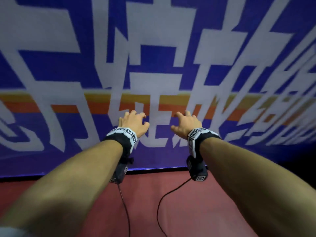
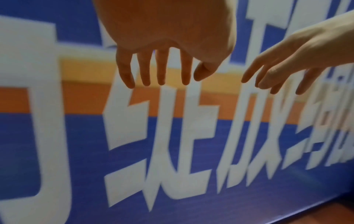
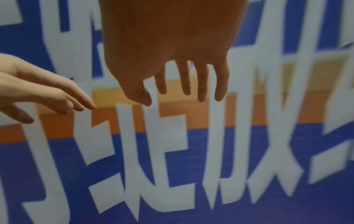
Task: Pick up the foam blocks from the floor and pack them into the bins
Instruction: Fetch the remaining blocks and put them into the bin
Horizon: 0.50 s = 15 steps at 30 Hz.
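Both arms reach forward side by side toward a large blue banner (image 1: 68, 69) printed with big white characters and crossed by a yellow and orange stripe (image 1: 95, 104). The left hand (image 1: 132, 123) is held out in front of the banner with its fingers (image 2: 162, 71) spread and only slightly bent, holding nothing. The right hand (image 1: 186, 124) sits just to the right of it at the same height, its fingers (image 3: 202, 84) likewise apart and nearly straight, thumb out to the side, with nothing in its hold. The two hands are near each other but do not touch; in each wrist view the other hand shows at the edge of the picture, fingers loosely extended. Whether the fingertips touch the banner cannot be told (all three views are blurred).

Each wrist carries a black band with white coded markers (image 1: 123, 131) and a dark camera unit (image 1: 197, 168) slung beneath it, and a thin black cable (image 1: 124, 202) trails from each unit toward the near edge of the head view. Below the banner's lower edge lies a dark red floor (image 1: 171, 202).

No foam blocks and no bins appear in any of the three views, so where they are cannot be told.
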Available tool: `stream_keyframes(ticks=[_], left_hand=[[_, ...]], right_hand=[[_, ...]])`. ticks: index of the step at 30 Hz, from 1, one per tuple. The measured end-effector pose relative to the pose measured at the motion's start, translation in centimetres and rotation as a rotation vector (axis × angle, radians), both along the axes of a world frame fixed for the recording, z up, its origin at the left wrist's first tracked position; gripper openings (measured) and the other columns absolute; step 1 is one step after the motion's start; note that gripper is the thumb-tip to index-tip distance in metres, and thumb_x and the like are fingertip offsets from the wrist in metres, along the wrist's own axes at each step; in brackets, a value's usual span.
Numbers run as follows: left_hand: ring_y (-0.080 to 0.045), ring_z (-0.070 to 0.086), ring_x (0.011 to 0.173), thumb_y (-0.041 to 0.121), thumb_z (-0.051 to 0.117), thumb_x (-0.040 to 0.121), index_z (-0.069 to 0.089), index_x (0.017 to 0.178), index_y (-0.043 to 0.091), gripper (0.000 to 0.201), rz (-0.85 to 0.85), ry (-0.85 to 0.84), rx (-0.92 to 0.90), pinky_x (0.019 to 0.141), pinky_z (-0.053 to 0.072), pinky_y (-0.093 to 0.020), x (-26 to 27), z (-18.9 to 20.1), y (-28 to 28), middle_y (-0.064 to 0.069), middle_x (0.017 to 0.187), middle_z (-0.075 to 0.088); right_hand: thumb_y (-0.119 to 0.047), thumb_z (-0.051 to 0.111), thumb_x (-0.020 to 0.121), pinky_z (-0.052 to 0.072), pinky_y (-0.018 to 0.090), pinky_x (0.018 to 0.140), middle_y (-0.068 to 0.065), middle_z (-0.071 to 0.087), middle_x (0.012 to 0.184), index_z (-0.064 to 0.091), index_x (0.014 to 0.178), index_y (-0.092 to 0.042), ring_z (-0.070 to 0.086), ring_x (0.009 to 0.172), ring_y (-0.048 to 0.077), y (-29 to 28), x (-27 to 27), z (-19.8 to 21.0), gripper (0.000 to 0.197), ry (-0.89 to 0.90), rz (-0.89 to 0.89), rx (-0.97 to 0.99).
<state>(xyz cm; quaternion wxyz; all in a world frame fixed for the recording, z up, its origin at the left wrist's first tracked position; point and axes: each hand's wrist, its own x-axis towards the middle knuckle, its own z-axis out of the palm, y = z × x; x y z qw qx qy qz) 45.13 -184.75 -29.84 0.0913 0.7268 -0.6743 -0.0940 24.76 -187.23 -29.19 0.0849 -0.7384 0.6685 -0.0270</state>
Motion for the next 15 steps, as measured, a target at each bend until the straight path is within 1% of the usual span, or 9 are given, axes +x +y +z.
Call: stream_keyframes(ticks=[2, 5, 8, 11, 15], left_hand=[[-0.032, 0.038, 0.131, 0.043, 0.048, 0.093, 0.053, 0.135, 0.029, 0.044, -0.055, 0.013, 0.015, 0.104, 0.034, -0.047, -3.3, 4.5, 0.2, -0.006, 0.141, 0.048], [-0.030, 0.031, 0.133, 0.046, 0.050, 0.091, 0.055, 0.131, 0.029, 0.044, -0.168, 0.028, 0.003, 0.104, 0.031, -0.049, -9.3, 11.9, 0.7, -0.006, 0.140, 0.047], [-0.030, 0.026, 0.136, 0.047, 0.050, 0.090, 0.054, 0.131, 0.029, 0.045, -0.305, 0.029, -0.004, 0.105, 0.030, -0.052, -15.0, 16.7, 1.3, -0.006, 0.144, 0.043], [-0.032, 0.025, 0.139, 0.048, 0.050, 0.089, 0.054, 0.132, 0.031, 0.046, -0.432, 0.008, 0.009, 0.107, 0.028, -0.055, -21.1, 19.6, 1.8, -0.007, 0.148, 0.039], [-0.031, 0.029, 0.137, 0.048, 0.051, 0.090, 0.050, 0.136, 0.031, 0.049, -0.592, -0.015, -0.017, 0.106, 0.031, -0.053, -30.8, 22.1, 2.4, -0.007, 0.147, 0.040]], right_hand=[[-0.047, 0.058, 0.087, 0.048, 0.048, 0.094, 0.011, 0.042, 0.135, 0.041, 0.139, -0.028, 0.046, 0.121, 0.039, 1.8, -3.4, 4.2, 0.058, -0.008, -0.082, 0.020], [-0.044, 0.058, 0.087, 0.047, 0.049, 0.095, 0.011, 0.044, 0.135, 0.038, 0.140, -0.029, 0.047, 0.121, 0.039, 5.4, -9.5, 11.0, 0.059, -0.040, -0.223, 0.021], [-0.043, 0.056, 0.086, 0.046, 0.049, 0.095, 0.011, 0.045, 0.135, 0.038, 0.139, -0.030, 0.046, 0.122, 0.038, 8.7, -15.4, 15.1, 0.058, -0.052, -0.356, 0.007], [-0.046, 0.055, 0.086, 0.045, 0.050, 0.096, 0.009, 0.044, 0.137, 0.040, 0.139, -0.030, 0.044, 0.124, 0.037, 11.9, -21.6, 17.9, 0.057, -0.037, -0.501, 0.005], [-0.048, 0.056, 0.086, 0.045, 0.049, 0.095, 0.009, 0.043, 0.138, 0.041, 0.138, -0.030, 0.044, 0.124, 0.037, 15.5, -30.5, 20.7, 0.057, -0.022, -0.677, -0.025]])
